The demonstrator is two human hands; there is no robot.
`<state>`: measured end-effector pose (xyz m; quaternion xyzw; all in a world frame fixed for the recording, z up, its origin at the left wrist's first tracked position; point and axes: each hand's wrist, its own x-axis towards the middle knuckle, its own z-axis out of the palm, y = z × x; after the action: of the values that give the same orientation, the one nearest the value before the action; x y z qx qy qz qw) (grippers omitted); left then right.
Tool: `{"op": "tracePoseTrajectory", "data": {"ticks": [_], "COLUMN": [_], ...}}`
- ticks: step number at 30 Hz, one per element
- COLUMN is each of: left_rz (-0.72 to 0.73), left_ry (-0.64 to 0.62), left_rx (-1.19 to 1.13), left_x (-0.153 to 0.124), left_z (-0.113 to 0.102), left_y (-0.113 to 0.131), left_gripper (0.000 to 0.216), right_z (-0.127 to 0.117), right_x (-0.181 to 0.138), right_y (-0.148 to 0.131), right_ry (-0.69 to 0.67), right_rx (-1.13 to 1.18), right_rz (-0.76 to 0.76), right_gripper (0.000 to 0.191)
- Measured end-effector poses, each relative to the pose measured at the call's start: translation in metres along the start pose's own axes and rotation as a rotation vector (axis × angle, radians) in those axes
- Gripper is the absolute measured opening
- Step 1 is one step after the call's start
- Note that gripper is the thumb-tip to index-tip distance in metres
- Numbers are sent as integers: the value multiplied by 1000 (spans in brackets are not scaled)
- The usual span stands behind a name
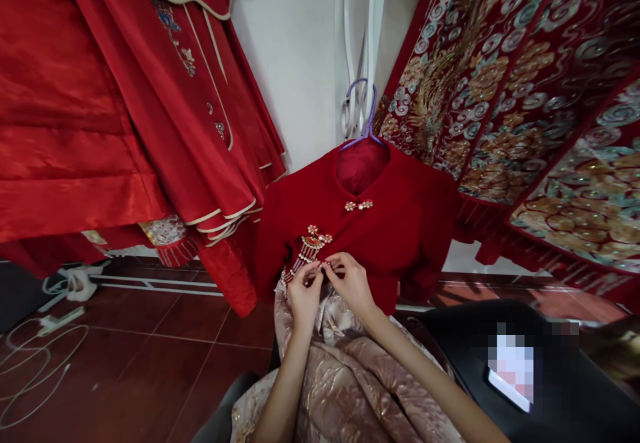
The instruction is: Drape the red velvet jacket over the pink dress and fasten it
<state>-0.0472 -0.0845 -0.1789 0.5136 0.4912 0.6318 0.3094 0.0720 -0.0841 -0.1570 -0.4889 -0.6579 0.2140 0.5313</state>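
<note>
A red velvet top (400, 223) hangs in front of me on a purple hanger (369, 133). At its neck sits a jewelled flower clasp (359, 206). Lower down on its left side is a fan-shaped brooch (312, 246) with beaded tassels. Just below the tassels, near the garment's lower edge, my left hand (305, 293) and my right hand (353, 284) meet with thumbs and fingertips pinched together. Whatever they pinch is too small and hidden to name. A pale patterned satin cloth (360, 383) covers my lap beneath both forearms.
Red garments with cream trim (220, 190) hang at the left, and a heavily embroidered red garment (500, 110) at the right. A phone (510, 390) lies on a black seat (460, 330). White cables (47, 363) and a power strip (61, 321) lie on the tiled floor.
</note>
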Motion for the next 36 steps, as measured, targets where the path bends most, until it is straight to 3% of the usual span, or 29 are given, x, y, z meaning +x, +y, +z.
{"op": "tracePoseTrajectory", "data": {"ticks": [14, 19, 26, 36], "left_rz": [-139, -150, -254, -167], "left_ry": [-135, -149, -224, -259], "left_rx": [-112, -167, -215, -149], "left_x": [22, 23, 27, 36], "left_z": [-7, -6, -9, -8], "left_y": [-2, -6, -8, -16], "left_gripper": [22, 25, 34, 30], "right_z": [2, 3, -4, -2], "right_x": [3, 5, 14, 16], "right_y": [1, 7, 16, 19], "right_ry": [-27, -4, -73, -64], "right_rx": [25, 141, 250, 269], "right_rz": [-7, 41, 88, 97], "right_gripper": [6, 10, 17, 16]}}
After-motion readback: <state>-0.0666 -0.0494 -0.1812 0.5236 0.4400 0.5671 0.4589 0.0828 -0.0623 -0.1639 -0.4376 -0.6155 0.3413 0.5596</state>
